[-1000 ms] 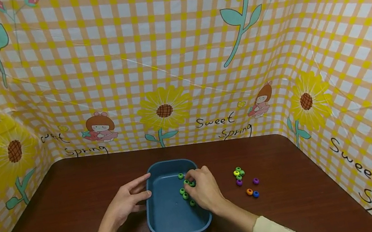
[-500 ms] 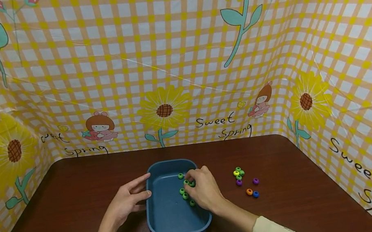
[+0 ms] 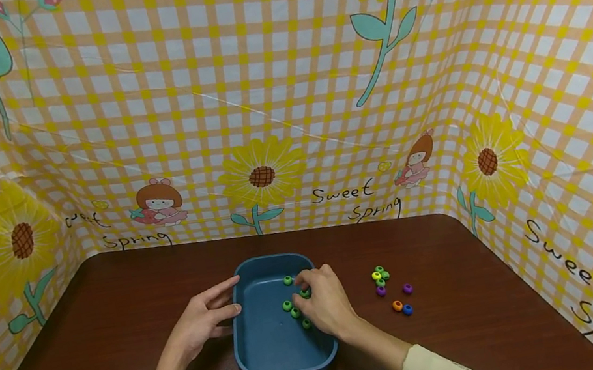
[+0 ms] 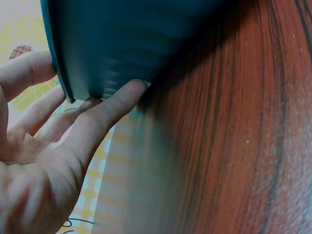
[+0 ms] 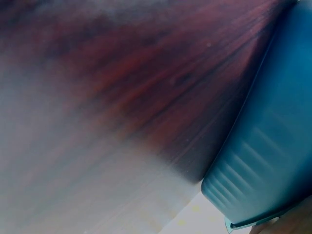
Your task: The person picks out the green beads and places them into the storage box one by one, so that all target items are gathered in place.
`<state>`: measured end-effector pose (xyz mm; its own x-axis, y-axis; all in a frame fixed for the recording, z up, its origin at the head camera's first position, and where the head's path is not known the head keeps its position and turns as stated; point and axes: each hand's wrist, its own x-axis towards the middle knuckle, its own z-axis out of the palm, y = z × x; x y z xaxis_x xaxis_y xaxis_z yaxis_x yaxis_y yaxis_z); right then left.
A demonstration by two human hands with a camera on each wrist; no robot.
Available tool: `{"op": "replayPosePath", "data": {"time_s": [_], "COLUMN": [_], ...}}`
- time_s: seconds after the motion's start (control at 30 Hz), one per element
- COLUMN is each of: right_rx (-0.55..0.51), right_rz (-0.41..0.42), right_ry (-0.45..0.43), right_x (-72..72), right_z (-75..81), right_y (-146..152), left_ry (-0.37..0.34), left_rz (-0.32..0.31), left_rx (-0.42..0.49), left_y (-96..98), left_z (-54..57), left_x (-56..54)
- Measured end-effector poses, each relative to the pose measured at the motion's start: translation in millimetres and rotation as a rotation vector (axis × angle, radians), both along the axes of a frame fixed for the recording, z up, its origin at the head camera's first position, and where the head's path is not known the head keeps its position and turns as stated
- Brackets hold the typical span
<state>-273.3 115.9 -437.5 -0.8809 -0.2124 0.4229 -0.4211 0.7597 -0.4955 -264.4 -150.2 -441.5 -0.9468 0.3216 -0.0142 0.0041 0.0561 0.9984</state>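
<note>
A blue rectangular tray [image 3: 280, 360] stands on the table with several green beads [image 3: 296, 313] in its right half. My left hand [image 3: 202, 324] rests against the tray's left side, fingers spread; the left wrist view shows the fingertips [image 4: 134, 87] touching the outer wall. My right hand [image 3: 323, 302] reaches over the right rim, thumb and fingers bent down over the beads. One green bead [image 3: 305, 292] shows in the gap beside the thumb; I cannot tell whether it is gripped. In the right wrist view mostly the tray's outer wall [image 5: 258, 161] shows.
On the brown table [image 3: 141, 285], right of the tray, lie several loose beads: green and yellow [image 3: 377, 276], two purple [image 3: 407, 289], one orange [image 3: 398, 306] and one blue [image 3: 408, 309]. A checkered sunflower cloth [image 3: 307, 110] rises at the back and sides.
The green bead earlier at the right thumb tip no longer shows, and another just below has shifted slightly left. The right fingers have moved slightly; the left hand and tray stay put.
</note>
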Motion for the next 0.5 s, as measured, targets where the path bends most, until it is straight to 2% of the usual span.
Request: {"op": "replayPosePath", "data": {"time_s": [0.27,0.5], "right_rx": [-0.014,-0.070], "right_rz": [0.013,0.043], "right_ry": [0.003,-0.023], "right_x": [-1.6,-3.2], "right_z": [0.7,5.2], "right_y": [-0.3,2.7], "left_ry": [-0.011,-0.007], "left_rz": [-0.002,-0.017], "left_rx": [0.008,0.012], "left_y": [-0.7,-0.8], "left_z": [0.0,-0.6], "left_x": [-0.2,-0.9]}}
